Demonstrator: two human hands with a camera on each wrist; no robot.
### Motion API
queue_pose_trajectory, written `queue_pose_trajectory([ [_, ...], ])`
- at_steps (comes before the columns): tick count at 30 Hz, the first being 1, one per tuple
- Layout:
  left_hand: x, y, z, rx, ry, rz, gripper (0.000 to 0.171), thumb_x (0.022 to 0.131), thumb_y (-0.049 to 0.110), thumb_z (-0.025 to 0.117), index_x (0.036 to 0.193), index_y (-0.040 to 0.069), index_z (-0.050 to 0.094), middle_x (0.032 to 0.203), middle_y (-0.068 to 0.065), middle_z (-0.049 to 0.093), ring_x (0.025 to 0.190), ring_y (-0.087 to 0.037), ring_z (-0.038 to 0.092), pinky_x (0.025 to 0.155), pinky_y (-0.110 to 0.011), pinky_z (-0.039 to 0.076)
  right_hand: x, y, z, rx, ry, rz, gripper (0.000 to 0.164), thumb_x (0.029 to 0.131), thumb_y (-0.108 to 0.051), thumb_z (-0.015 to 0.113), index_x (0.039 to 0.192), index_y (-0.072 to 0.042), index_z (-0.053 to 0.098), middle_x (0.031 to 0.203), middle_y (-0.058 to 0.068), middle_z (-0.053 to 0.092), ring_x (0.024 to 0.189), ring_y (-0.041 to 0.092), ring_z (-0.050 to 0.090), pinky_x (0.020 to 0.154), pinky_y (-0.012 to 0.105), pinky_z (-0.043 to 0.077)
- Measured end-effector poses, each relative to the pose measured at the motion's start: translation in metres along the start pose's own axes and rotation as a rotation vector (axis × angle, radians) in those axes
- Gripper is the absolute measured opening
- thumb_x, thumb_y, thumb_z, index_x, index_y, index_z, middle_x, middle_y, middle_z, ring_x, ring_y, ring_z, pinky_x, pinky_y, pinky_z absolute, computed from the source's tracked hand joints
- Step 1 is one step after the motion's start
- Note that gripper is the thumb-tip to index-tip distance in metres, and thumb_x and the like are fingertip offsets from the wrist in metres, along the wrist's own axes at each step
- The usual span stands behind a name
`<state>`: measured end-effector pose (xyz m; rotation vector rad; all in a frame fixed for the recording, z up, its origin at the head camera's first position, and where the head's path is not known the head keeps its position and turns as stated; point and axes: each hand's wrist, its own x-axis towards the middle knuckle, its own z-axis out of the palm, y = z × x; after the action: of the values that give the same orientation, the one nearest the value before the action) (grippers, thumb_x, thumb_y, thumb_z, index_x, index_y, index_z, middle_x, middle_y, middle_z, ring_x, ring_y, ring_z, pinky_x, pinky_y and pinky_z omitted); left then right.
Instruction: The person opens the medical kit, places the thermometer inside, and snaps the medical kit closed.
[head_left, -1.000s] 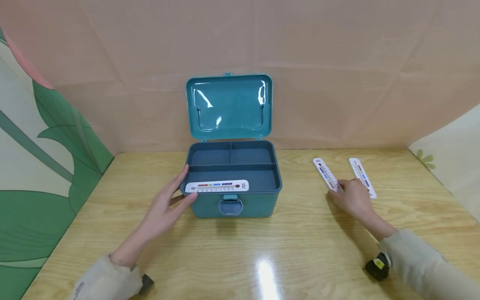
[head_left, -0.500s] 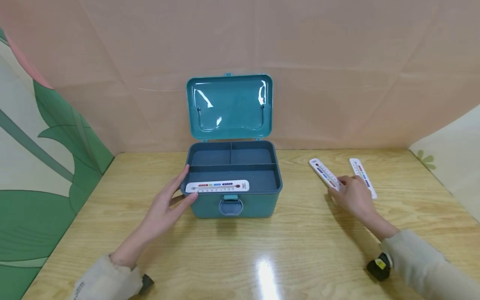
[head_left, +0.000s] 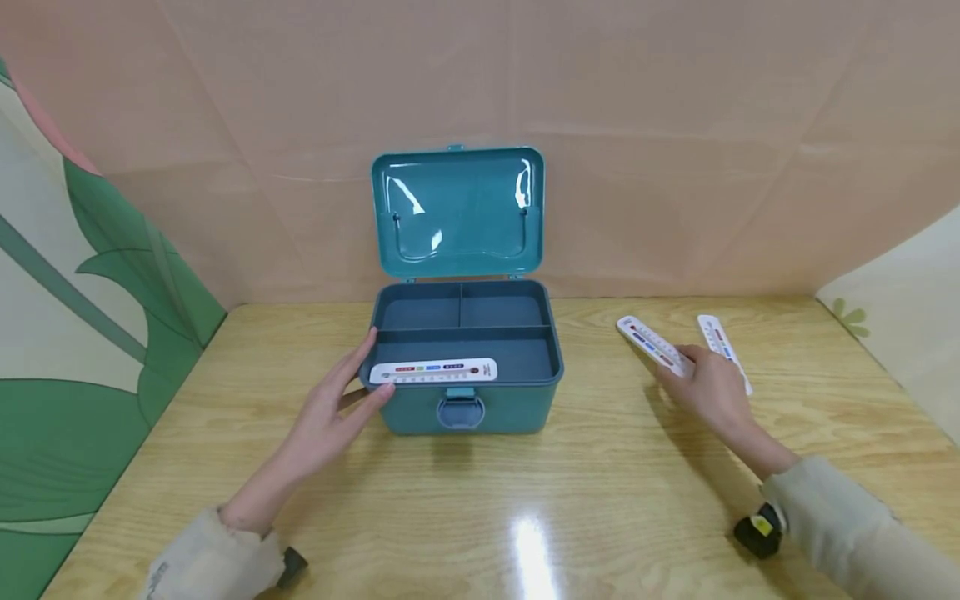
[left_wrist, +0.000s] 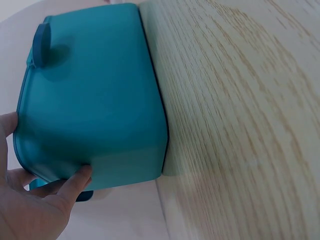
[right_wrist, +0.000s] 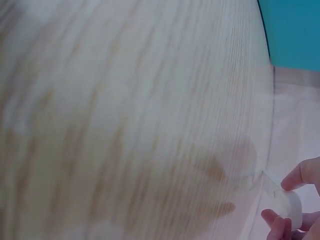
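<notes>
A teal storage box (head_left: 517, 411) with its lid raised stands mid-table. My left hand (head_left: 327, 422) rests against its front left corner, thumb at the front rim and straight fingers along the left side; the left wrist view shows fingertips on the box wall (left_wrist: 95, 95). One white thermometer (head_left: 435, 372) lies lengthwise along the front of the box's large front compartment. With my right hand (head_left: 712, 387) I pinch the near end of a second thermometer (head_left: 651, 342), its far end tilted off to the left. A third thermometer (head_left: 722, 340) lies just behind that hand, partly covered by it.
The open lid (head_left: 459, 212) stands upright at the back of the box. Two smaller compartments (head_left: 504, 306) sit behind the front one. A pinkish cloth backdrop (head_left: 675, 167) rises along the back edge of the wooden table (head_left: 600, 500).
My right hand has taken the second thermometer up slightly, and its far end has swung a little left. The left hand and the box have stayed put.
</notes>
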<state>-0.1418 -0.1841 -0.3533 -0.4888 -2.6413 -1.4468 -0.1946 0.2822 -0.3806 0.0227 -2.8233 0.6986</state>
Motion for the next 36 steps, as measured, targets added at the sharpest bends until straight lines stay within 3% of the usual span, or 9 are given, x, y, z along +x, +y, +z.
queue_pose_trajectory([
  [8,0.0006,0.0006,-0.0005,0.012,0.006,0.005,0.07,0.096,0.031,0.059,0.154,0.024,0.021,0.158,-0.008,0.022,0.142,-0.03,0.03,0.1,-0.045,0.049,0.0018,-0.0009,0.0003,0.022,0.067,-0.024,0.048,0.084,-0.023,0.07,0.116,0.012,0.062,0.096,0.033,0.065,0.066,0.028,0.055,0.051,0.029,0.038],
  [19,0.0009,0.0003,-0.0003,0.003,0.005,0.006,0.068,0.096,0.029,0.059,0.154,0.024,0.022,0.159,-0.008,0.021,0.143,-0.031,0.028,0.1,-0.046,0.049,0.0028,-0.0034,-0.0001,0.036,0.156,-0.057,0.043,0.078,-0.019,0.075,0.11,0.008,0.067,0.089,0.029,0.066,0.066,0.029,0.056,0.052,0.031,0.038],
  [31,0.0002,0.0004,-0.0002,-0.001,0.004,0.007,0.068,0.096,0.028,0.059,0.154,0.023,0.022,0.159,-0.008,0.021,0.143,-0.031,0.028,0.1,-0.045,0.049,0.0009,-0.007,-0.0033,0.063,0.166,-0.063,0.043,0.077,-0.02,0.078,0.109,0.007,0.068,0.092,0.029,0.066,0.065,0.025,0.054,0.051,0.028,0.035],
  [36,0.0005,0.0001,-0.0001,-0.001,0.003,0.004,0.068,0.096,0.028,0.059,0.154,0.023,0.022,0.159,-0.008,0.021,0.143,-0.031,0.028,0.1,-0.046,0.049,-0.0006,-0.0089,-0.0079,0.098,0.169,-0.058,0.042,0.077,-0.02,0.079,0.109,0.006,0.069,0.092,0.028,0.068,0.06,0.011,0.051,0.047,0.023,0.038],
])
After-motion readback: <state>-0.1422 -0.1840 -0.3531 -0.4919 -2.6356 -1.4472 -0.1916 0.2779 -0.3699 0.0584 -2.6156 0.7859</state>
